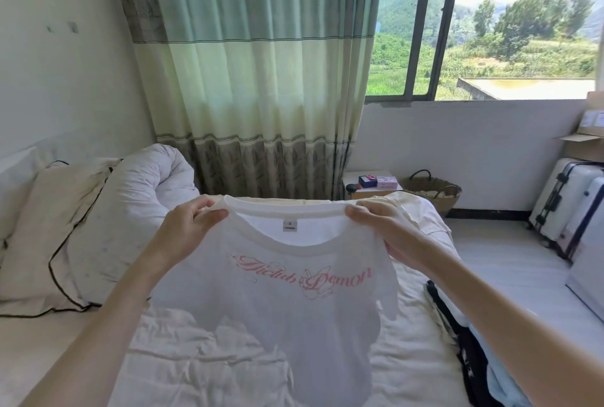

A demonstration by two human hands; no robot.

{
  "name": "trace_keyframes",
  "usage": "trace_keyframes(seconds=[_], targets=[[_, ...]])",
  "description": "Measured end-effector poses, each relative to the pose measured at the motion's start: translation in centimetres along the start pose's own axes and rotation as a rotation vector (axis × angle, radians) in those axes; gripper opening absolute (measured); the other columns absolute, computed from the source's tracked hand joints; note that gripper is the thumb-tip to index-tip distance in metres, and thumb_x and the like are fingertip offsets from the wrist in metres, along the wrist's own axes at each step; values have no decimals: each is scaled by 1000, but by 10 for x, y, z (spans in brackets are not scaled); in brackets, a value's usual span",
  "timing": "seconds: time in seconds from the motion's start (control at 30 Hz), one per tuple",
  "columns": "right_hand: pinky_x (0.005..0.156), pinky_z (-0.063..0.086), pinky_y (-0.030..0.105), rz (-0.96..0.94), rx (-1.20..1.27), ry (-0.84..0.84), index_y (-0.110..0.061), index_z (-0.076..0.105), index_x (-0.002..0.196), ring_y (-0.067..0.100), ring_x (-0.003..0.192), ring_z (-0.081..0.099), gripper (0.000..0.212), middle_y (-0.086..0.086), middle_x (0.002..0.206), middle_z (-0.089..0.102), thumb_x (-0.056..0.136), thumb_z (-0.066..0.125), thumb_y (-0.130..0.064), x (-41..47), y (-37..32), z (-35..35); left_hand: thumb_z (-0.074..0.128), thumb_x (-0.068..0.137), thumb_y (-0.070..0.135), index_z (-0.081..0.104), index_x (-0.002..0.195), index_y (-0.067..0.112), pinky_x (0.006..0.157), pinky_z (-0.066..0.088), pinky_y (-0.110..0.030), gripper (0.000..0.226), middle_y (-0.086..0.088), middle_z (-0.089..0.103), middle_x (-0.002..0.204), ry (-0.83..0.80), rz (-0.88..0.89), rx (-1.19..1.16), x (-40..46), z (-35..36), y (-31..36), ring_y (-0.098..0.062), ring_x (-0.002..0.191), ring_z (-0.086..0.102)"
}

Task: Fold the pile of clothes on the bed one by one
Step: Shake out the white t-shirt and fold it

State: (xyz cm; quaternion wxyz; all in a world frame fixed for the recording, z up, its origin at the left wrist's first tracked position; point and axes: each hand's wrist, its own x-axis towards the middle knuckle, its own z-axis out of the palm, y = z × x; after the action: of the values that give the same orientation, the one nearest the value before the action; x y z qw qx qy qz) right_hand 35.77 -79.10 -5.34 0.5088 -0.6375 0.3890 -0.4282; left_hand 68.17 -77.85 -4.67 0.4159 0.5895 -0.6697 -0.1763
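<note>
filling the room, rumpled white bed (202,357) beneath window (490,30).

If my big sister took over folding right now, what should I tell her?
Left hand: fingers pinching the left shoulder of the white T-shirt.
Right hand: fingers pinching the right shoulder.
The T-shirt hangs spread open above the bed, pink lettering facing you, not folded yet.
More clothes, dark and light blue, lie on the bed at the right edge; whether they are folded cannot be told.
Left to do: lay the T-shirt flat, fold it, then take any others one by one.
</note>
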Motion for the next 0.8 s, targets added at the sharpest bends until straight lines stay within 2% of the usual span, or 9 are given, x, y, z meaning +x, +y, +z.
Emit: trace_keyframes(seconds=[0.1,0.17,0.23,0.37,0.5,0.57,0.63,0.73,0.8], targets=[[43,33,12,-48,-275,86,-25,44,52,3,45,45,44,-11,52,47,81,68,-48,4,0,3,63,87,35,60,73,21,57,35,-24,20,12,51,46,34,-6,13,1,-2,-3,-6,52,47],[44,34,11,-102,-606,165,-22,43,57,1,47,45,40,-9,57,48,84,66,-39,7,1,3,65,85,36,61,70,22,60,36,-24,21,12,53,49,50,2,30,2,-6,-6,-7,57,50],[46,32,14,-106,-734,156,-19,40,58,6,52,40,42,-5,62,45,86,66,-34,8,1,4,67,83,37,64,71,20,63,38,-24,21,9,56,56,48,11,45,3,-9,-9,-12,63,53],[41,26,10,93,-596,-6,-17,34,59,0,44,37,44,-6,59,38,87,66,-30,3,-3,7,68,82,36,62,65,27,54,36,-8,20,17,55,51,61,15,40,-1,-14,-17,-1,55,51],[45,32,6,227,-438,-174,-16,47,68,-7,47,44,27,-9,63,46,92,60,-18,-8,-2,10,67,84,33,65,72,23,59,38,-13,16,6,64,66,8,-35,33,-14,-20,-35,-4,62,54],[47,35,5,209,-603,-118,-15,53,75,-2,56,46,19,-7,69,48,93,58,-15,-11,6,17,64,87,32,67,81,20,65,41,-24,13,-9,67,79,-61,-65,79,-24,-21,-48,-22,74,60],[52,37,8,164,-743,-22,-14,54,78,7,66,47,14,-5,74,49,92,57,-13,-13,20,27,62,89,30,65,82,24,65,41,-26,10,-10,67,81,-115,-95,141,-37,-20,-61,-30,78,60],[58,35,12,120,-774,76,-12,57,84,14,73,49,7,-1,80,53,91,58,-10,-17,46,44,59,91,29,57,76,33,63,40,-25,16,1,65,77,-112,-124,224,-59,-17,-79,-28,75,59],[59,35,8,48,-784,135,-10,62,87,10,69,47,4,-5,77,54,90,59,-9,-23,58,53,58,91,33,57,79,28,61,36,-32,13,5,63,75,-49,-147,265,-78,-18,-89,-27,73,57]])
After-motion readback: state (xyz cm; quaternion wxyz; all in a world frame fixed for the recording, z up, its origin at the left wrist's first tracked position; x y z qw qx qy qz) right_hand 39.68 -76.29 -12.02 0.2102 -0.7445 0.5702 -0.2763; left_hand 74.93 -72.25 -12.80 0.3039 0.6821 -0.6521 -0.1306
